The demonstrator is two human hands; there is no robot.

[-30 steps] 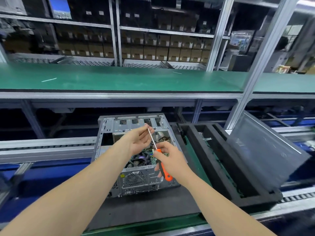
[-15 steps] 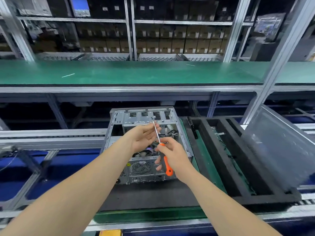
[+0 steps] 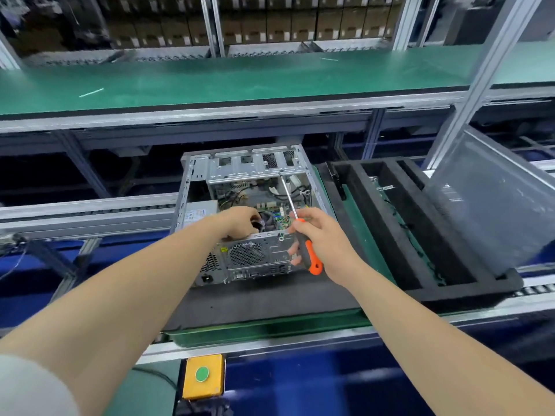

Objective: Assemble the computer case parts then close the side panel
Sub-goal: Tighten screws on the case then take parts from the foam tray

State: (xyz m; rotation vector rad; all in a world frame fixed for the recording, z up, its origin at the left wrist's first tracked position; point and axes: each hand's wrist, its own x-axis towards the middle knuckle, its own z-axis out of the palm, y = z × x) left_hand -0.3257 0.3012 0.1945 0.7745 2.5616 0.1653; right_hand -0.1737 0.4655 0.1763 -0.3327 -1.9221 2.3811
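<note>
So the open silver metal computer case (image 3: pixel 258 256) sits on a black foam mat (image 3: pixel 255 301), up by the mat's far edge and roughly midway between its left and right edges. The rear wall with the round fan grille faces the person. The upward side is uncovered, so you can see a green board, wires and the drive cage inside. The flat grey metal side panel (image 3: pixel 492 205) is not on the case. It stands tilted well off to the right, resting at the right side of the black foam slotted tray (image 3: pixel 390 235) that lies just beside the mat's right edge.

The right hand (image 3: pixel 327 241) has its grip wrapped round the orange-and-black-handled screwdriver (image 3: pixel 310 259), fingertips up where the shaft starts. The silver shaft slants up and away, and its tip touches the drive cage plate at the case's far end. The left hand (image 3: pixel 237 220) reaches over the top edge of the rear wall into the case, fingers curled down by some dark part. Honestly can't tell if that grip is pinching anything.

Further out, a long green shelf (image 3: pixel 210 82) runs across above and behind the case, with 1 thin white strip (image 3: pixel 91 92) lying on its left part. Behind that are racks of brown cardboard boxes (image 3: pixel 270 25). Below the mat's near edge there's a yellow box with 1 round green button (image 3: pixel 204 375).
</note>
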